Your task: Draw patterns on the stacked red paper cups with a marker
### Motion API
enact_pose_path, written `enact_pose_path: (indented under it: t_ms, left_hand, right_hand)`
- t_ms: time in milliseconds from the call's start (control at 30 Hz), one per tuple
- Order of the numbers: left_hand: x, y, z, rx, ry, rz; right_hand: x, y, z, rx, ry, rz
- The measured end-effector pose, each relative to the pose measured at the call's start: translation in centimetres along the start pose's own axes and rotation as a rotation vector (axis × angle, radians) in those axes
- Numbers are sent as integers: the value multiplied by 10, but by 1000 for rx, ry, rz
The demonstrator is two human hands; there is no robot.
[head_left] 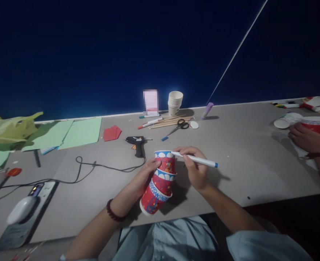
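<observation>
My left hand [143, 177] is wrapped round a curved stack of red, white and blue patterned paper cups [160, 181], held just above the table's near edge. My right hand [194, 166] pinches a white marker with a blue cap [200, 160], its tip resting at the rim of the top cup. A bead bracelet sits on my left wrist.
A black glue gun [136, 143] with its cord lies beyond the cups. Scissors [180, 125], wooden sticks, markers, white cups [175, 102] and a purple glue stick [207, 110] sit at the back. Green paper [78, 132] lies left. Another person's hand [308, 139] works at the right by a red cup.
</observation>
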State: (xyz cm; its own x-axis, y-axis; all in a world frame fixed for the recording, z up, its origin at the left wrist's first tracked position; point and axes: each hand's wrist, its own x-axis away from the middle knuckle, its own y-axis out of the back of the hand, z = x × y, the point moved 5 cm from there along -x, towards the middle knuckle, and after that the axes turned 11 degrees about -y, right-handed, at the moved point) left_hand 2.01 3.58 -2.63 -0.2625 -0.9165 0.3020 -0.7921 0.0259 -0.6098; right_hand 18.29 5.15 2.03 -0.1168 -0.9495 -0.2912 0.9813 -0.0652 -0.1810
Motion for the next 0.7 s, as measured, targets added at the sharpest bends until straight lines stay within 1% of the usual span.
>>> enact_pose_path:
  t_ms: [100, 300, 567, 700]
  left_hand:
    - [0, 1, 2, 5, 7, 29]
    - [0, 1, 2, -3, 13, 5]
    - [3, -2, 2, 20, 49, 60]
    - [2, -2, 1, 13, 52, 54]
  right_hand:
    - [0, 1, -1, -2, 7, -3]
    - [1, 3, -6, -38, -15, -10]
    - [3, 2, -9, -87, -34, -11]
    - [2, 2, -9, -102, -33, -18]
